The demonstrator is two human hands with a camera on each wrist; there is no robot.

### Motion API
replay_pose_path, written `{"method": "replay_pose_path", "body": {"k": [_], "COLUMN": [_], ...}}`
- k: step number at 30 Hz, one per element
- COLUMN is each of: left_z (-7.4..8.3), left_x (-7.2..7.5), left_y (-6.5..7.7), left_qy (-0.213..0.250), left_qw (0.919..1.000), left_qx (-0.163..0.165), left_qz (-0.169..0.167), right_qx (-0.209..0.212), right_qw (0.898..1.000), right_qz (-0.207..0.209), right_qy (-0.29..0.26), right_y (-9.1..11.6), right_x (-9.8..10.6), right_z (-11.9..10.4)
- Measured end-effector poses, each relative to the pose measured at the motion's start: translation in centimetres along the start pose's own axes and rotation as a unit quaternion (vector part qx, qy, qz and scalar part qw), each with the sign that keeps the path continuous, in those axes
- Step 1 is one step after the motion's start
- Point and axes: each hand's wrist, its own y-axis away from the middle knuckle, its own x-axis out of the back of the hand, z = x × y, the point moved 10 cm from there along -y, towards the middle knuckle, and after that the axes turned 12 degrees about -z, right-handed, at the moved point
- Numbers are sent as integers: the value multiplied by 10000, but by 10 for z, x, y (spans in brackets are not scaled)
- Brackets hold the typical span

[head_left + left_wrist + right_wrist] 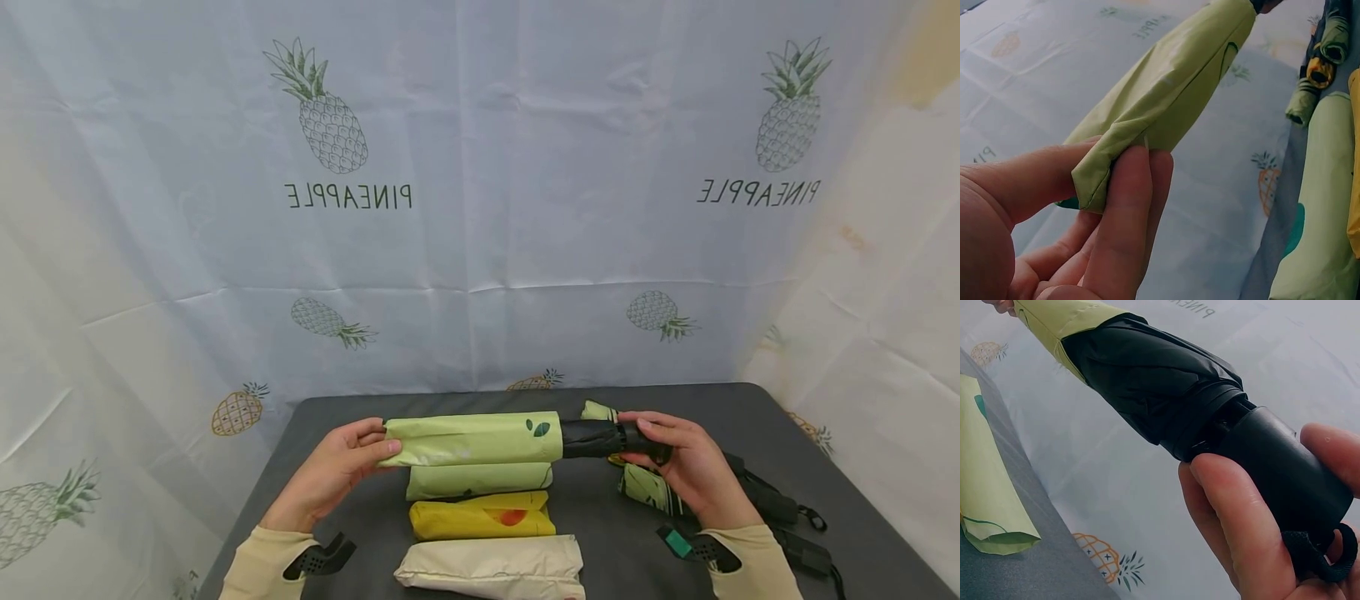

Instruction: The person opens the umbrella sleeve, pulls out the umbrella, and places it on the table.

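Observation:
A folded black umbrella lies level between both hands, most of its length inside a light green umbrella sleeve. My left hand pinches the left end of the sleeve between thumb and fingers; the left wrist view shows a creased corner of the fabric there. At the other end my right hand grips the umbrella's black handle. A wrist strap loop hangs at the handle's end. In the right wrist view, part of the black canopy sticks out of the sleeve's mouth.
On the grey table below lie another light green sleeve, a yellow sleeve and a cream one. Folded patterned umbrellas with black handles lie at the right. A pineapple-print curtain hangs behind.

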Motion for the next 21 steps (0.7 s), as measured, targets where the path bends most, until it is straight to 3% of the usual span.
{"method": "replay_pose_path", "body": {"k": [11, 21], "left_z": [-1, -1], "left_x": [3, 6], "left_y": [-1, 1], "left_qy": [45, -6], "left_qw": [9999, 9997], "left_qx": [-74, -50], "left_qz": [97, 251], "right_qx": [-130, 22], "right_qw": [9998, 9999], "right_qz": [138, -81], "right_qy": [58, -137], "right_y": [1, 1], "right_x": [2, 0], "right_z": [0, -3]}}
